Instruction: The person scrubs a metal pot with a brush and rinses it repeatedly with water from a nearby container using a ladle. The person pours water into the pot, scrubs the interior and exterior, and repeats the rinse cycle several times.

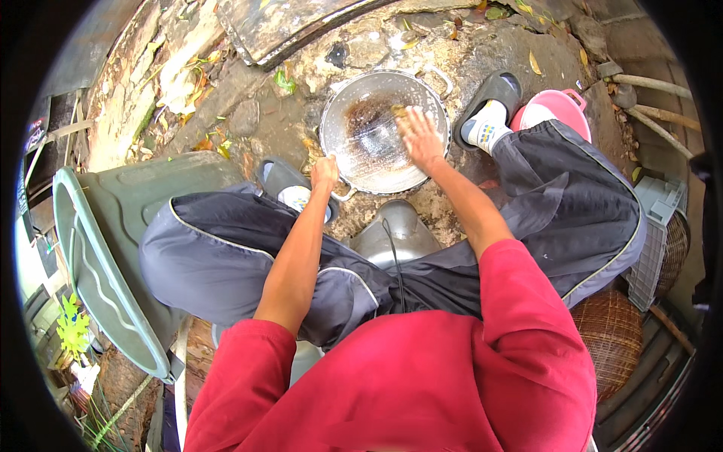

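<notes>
A wide two-handled metal pan (375,144) rests on the stone ground between my feet. Its inside is wet and specked with suds, and a dark brown stain (364,116) covers part of the bottom. My left hand (325,172) grips the near left rim, close to one loop handle (345,195). Inside the pan, my right hand (422,137) lies with its fingers stretched over a brownish scrubbing pad (402,117), pressed to the right side of the bottom. The palm hides part of the pad. The other loop handle (441,80) points to the far right.
A pink basin (565,110) with a handle stands past my right shoe (490,107). At my left knee lies a large green plastic bin (147,192) on its side. A rounded metal object (398,226) sits between my legs. Woven baskets (609,342) and a grey crate (647,260) are at right.
</notes>
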The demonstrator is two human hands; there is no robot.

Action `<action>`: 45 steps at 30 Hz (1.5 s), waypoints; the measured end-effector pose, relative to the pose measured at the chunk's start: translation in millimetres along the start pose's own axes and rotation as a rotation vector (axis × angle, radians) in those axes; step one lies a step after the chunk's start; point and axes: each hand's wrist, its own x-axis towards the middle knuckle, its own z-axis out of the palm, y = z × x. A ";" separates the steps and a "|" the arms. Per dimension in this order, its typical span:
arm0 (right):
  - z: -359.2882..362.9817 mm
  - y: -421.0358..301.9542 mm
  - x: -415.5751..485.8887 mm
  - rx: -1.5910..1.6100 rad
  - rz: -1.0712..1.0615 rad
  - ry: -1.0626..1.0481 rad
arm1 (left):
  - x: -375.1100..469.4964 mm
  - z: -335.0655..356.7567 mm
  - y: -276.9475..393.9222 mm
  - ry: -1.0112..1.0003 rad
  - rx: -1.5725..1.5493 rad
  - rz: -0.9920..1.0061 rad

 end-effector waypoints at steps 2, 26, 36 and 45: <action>1.9 -0.9 -1.8 0.005 0.068 -0.090 | 0.7 3.3 1.4 -0.020 -0.034 -0.053; -39.0 -131.7 -12.0 0.931 -0.166 -0.350 | 9.2 -1.8 9.0 0.004 -0.026 -0.255; -10.1 41.4 -9.9 -0.103 -0.092 -0.317 | 13.4 -4.4 7.0 -0.026 0.020 -0.260; -33.1 -142.4 -3.8 1.088 -0.051 -0.251 | 1.6 -10.4 17.8 -0.020 0.064 -0.239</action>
